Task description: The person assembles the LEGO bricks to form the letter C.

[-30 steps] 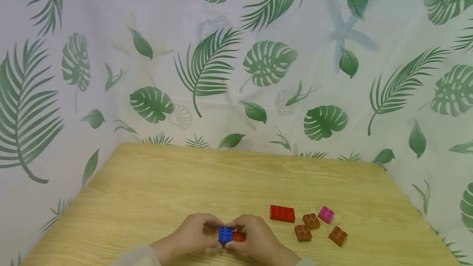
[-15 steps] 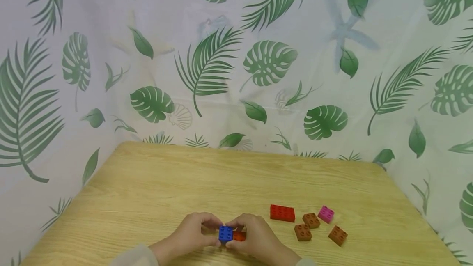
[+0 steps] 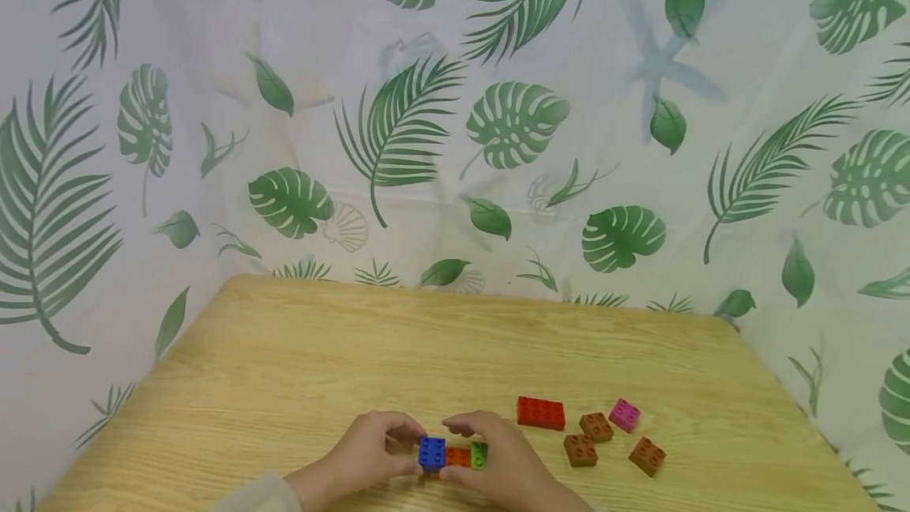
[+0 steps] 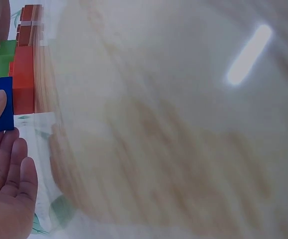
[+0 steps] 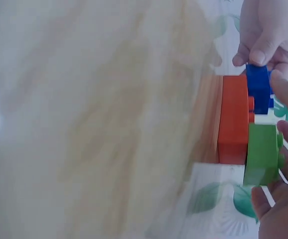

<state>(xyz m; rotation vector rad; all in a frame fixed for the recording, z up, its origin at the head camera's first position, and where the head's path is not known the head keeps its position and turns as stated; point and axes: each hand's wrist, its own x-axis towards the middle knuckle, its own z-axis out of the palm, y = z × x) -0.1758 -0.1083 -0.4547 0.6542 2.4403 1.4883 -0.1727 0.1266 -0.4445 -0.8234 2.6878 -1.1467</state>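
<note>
Pale beige sleeve (image 3: 261, 495), bare left hand (image 3: 368, 450)

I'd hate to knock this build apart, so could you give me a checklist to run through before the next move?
1. Left hand pinching the four-stud blue brick: ok.
2. Blue brick even with the end of the orange brick: not ok, it juts past in both wrist views.
3. Blue brick pressed fully down: cannot tell.
4. Green brick at the orange brick's other end: ok.
5. Right hand gripping the green brick: cannot tell, contact is partly hidden.
6. Eight-stud red brick, three brown bricks and pink brick apart from both hands: ok.
</note>
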